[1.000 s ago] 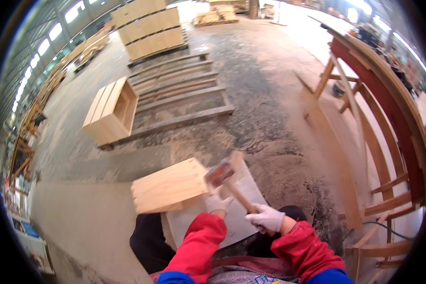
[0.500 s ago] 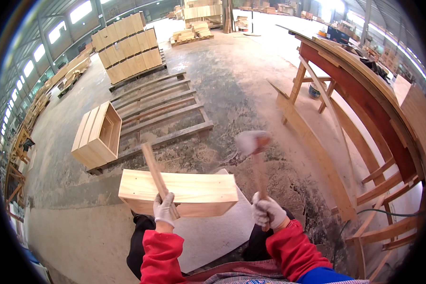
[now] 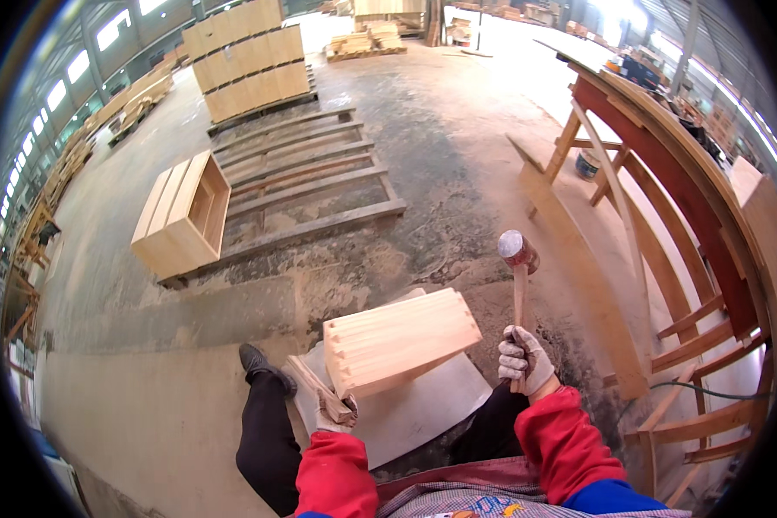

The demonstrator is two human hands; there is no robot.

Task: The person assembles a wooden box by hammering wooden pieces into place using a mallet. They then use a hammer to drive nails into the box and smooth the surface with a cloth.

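My right hand (image 3: 527, 361) grips the wooden handle of a mallet (image 3: 518, 250), its pale face and reddish head held up to the right of a light wooden box (image 3: 401, 335). Jagged joints run along the box's left end. It rests tilted over a pale sheet (image 3: 436, 406) between my legs. In my gloved left hand (image 3: 335, 416), fingers wrap round a narrow wooden strip (image 3: 306, 377), beside the box's near left corner. Both gloves are whitish and worn.
A box with slatted sides (image 3: 181, 214) sits at the left end of a flat wooden pallet (image 3: 306, 181). Stacked wooden boxes (image 3: 250, 73) stand behind it. On the right are a long workbench (image 3: 665, 142) and a leaning plank (image 3: 583, 276).
The box has shifted right and turned, showing its jointed end. My left hand has lowered the strip off the box's top to its left side. The mallet has moved right, away from the box.
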